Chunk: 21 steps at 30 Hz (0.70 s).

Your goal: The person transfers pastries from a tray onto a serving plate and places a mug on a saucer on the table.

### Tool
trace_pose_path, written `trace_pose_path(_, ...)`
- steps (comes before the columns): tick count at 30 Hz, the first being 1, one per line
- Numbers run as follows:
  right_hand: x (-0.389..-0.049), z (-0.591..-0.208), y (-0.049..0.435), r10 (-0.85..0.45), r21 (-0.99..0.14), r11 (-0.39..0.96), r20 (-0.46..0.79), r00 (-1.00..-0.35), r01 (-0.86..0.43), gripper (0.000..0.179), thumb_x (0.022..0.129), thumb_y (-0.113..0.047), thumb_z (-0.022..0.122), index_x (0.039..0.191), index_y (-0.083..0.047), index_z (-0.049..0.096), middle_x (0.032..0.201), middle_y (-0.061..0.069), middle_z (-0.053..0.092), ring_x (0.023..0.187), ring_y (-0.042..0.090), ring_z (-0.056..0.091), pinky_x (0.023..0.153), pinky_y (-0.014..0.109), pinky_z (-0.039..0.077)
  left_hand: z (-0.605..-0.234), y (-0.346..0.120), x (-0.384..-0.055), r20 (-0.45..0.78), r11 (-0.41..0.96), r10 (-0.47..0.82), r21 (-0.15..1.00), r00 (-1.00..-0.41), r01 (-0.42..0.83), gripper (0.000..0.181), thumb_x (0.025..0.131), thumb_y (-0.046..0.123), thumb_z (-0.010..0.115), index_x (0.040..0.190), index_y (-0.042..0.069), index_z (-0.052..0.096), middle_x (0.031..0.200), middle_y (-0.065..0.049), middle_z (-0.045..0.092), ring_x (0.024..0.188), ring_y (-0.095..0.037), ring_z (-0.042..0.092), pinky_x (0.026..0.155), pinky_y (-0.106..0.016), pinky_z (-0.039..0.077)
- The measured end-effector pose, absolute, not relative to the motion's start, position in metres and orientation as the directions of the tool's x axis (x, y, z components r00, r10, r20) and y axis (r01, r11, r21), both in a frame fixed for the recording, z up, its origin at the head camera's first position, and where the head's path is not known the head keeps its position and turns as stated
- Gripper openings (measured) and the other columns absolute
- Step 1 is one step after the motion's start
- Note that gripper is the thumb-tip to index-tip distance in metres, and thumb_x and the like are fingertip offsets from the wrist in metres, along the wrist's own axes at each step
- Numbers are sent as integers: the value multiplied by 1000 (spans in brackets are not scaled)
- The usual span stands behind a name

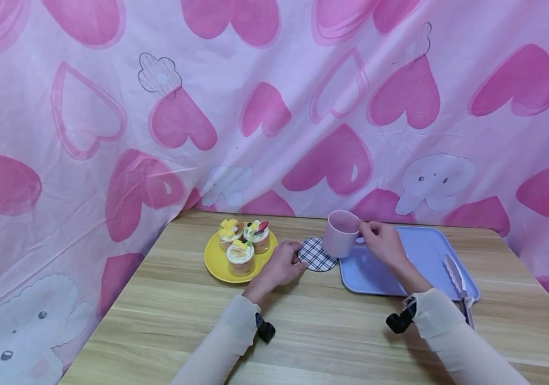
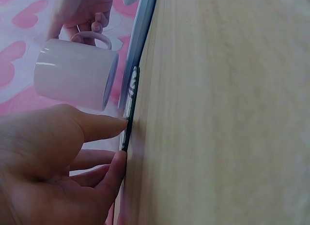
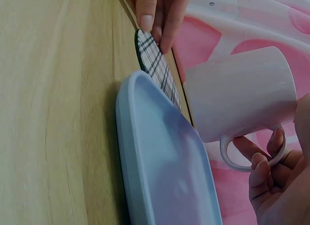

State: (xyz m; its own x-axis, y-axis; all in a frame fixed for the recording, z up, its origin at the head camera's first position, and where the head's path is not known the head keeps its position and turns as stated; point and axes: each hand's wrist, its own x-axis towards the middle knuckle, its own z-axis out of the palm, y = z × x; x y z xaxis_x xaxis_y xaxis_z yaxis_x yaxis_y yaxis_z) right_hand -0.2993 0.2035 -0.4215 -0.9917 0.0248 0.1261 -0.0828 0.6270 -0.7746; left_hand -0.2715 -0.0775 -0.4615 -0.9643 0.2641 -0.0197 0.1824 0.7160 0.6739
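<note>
A pale pink mug (image 1: 341, 235) is held by its handle in my right hand (image 1: 384, 244). In the right wrist view the fingers curl through the handle (image 3: 252, 155), and the mug is above the surface. Below and left of it lies a round checked coaster (image 1: 314, 254), black and white, flat on the table beside the tray. My left hand (image 1: 281, 264) holds the coaster's left edge between thumb and fingers. The left wrist view shows the coaster (image 2: 131, 97) edge-on, with the thumb and a fingertip against it.
Left of the left hand, a yellow plate (image 1: 216, 266) bears 3 dessert cups (image 1: 241, 260) with fruit toppings. A blue tray (image 1: 375, 283) lies under the right hand. A long utensil with a wavy edge (image 1: 456, 274) rests across its right side. A heart-patterned curtain (image 1: 264, 64) hangs behind the wooden table.
</note>
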Motion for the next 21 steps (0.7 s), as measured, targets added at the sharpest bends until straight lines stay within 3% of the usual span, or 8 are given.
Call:
trace_pose_path(8,-300,-424,194,0,-786,609,140,-990,-111,54,110,-48,47,103,-6,81,116,17,80,104,29,65,83,32,50,-462,-78,-272,-17,712,267,677,-964,185,59,103,23,75,155,3,57,161,-16,54,143,-29,55,120,-46,51)
trace_pose_path(16,-301,-428,184,5,-781,615,136,-991,-104,44,107,-36,47,89,-6,74,112,13,82,100,26,65,79,31,50,-461,-77,-271,-5,703,268,684,-963,192,58,103,22,75,154,2,58,158,-16,56,139,-28,56,117,-45,52)
trace_pose_path(21,-300,-428,178,0,-791,602,139,-990,-111,42,106,-33,48,89,-3,71,112,14,81,103,27,68,79,31,51,-461,-78,-272,-13,708,262,682,-965,183,59,102,22,76,154,2,58,158,-16,56,133,-26,57,114,-43,54)
